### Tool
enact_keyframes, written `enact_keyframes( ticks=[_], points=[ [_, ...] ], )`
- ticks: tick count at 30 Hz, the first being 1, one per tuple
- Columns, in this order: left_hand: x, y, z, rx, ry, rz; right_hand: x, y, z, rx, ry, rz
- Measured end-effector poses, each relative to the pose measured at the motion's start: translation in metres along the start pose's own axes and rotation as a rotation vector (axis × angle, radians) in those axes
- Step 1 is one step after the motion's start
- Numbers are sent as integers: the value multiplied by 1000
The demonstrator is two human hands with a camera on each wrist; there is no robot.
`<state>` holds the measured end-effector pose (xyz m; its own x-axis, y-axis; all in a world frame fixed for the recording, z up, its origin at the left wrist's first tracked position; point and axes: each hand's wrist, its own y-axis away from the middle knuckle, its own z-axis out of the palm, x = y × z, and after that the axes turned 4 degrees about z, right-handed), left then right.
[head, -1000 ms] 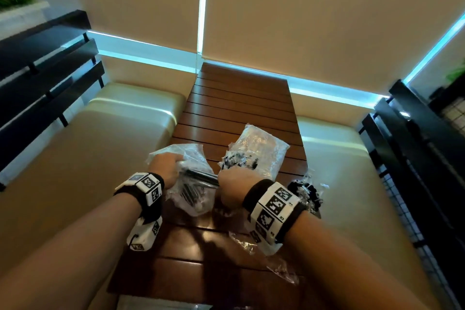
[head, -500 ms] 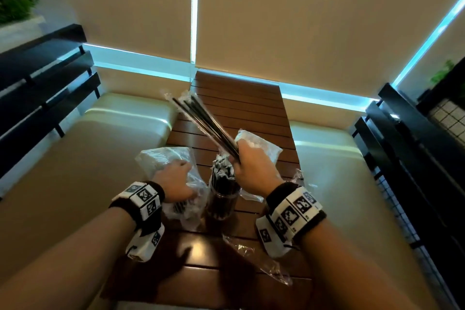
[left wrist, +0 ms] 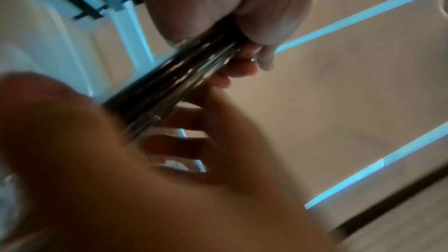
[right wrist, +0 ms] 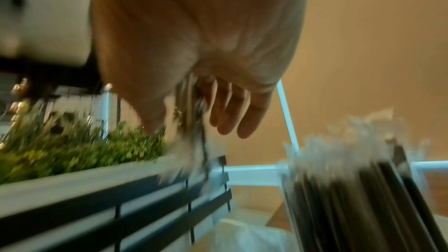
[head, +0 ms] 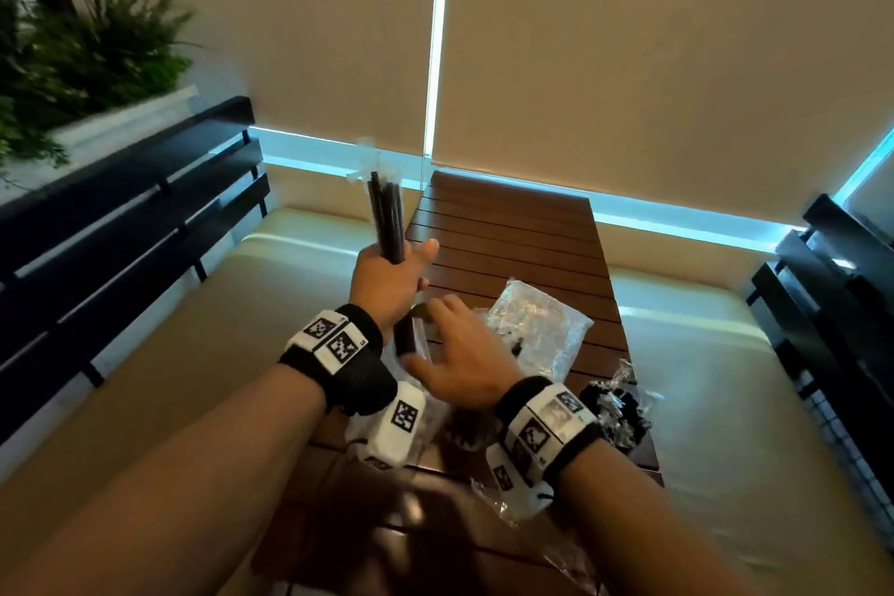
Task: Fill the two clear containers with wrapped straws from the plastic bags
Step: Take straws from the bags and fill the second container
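Observation:
My left hand (head: 394,269) grips a bundle of black wrapped straws (head: 387,213) and holds it upright above the table's left edge. In the left wrist view its fingers (left wrist: 242,68) curl round the straws (left wrist: 169,87). My right hand (head: 452,346) is open with fingers spread, just beside the bundle's lower end; its straight fingers (right wrist: 230,114) show in the right wrist view. A clear plastic bag of straws (head: 537,329) lies on the table beyond it. A container full of straws (right wrist: 351,198) stands close under the right wrist. Another bunch of straws (head: 614,411) stands at the table's right edge.
The slatted wooden table (head: 508,227) runs between two cream bench cushions (head: 217,329) (head: 725,378) with black slatted backs (head: 121,218). A crumpled clear wrapper (head: 556,542) lies near the front. A planter with green plants (head: 72,58) sits at the back left.
The straw bundle has passed from my right hand to my left, which left the bag and now holds it upright. My right hand has let go and opened.

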<state>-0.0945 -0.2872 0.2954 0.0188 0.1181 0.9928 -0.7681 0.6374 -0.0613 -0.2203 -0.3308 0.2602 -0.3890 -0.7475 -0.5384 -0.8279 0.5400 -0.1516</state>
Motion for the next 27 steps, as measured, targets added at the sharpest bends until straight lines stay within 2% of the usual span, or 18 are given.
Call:
enact_keyframes(
  ticks=[1, 4, 5, 6, 8, 11, 14, 17, 18, 21, 23, 25, 27],
  points=[
    [-1, 0, -3, -5, -108, 68, 0, -4, -14, 91, -47, 6],
    [-6, 0, -12, -49, -499, 242, -19, -20, -73, 519, -338, 39],
    [-7, 2, -12, -71, -599, 300, -29, -26, -92, 588, -389, 33],
    [-7, 6, -11, -93, -650, 354, -41, -30, -108, 592, -406, 12],
    [-6, 13, -7, -127, -663, 427, -59, -37, -117, 477, -330, -27],
    [-5, 10, 4, -163, -650, 441, -74, -41, -92, 306, -121, -10],
    [-12, 3, 1, -143, -673, 447, -70, -38, -79, 269, -143, 2],
    [-11, 2, -7, -110, -654, 454, -65, -37, -86, 375, -217, -7],
    [-9, 2, -7, -127, -629, 464, -66, -37, -85, 381, -226, -6],
    [-8, 2, 4, -240, -754, 487, -68, -33, -69, 349, -305, -36],
    [-11, 1, 7, -200, -670, 439, -51, -34, -62, 398, -414, -46],
    [-14, -1, 4, -111, -558, 395, -22, -29, -53, 547, -400, 73],
    [-18, -6, 2, -3, -420, 284, 11, -18, -32, 672, -297, 310]
  ],
)
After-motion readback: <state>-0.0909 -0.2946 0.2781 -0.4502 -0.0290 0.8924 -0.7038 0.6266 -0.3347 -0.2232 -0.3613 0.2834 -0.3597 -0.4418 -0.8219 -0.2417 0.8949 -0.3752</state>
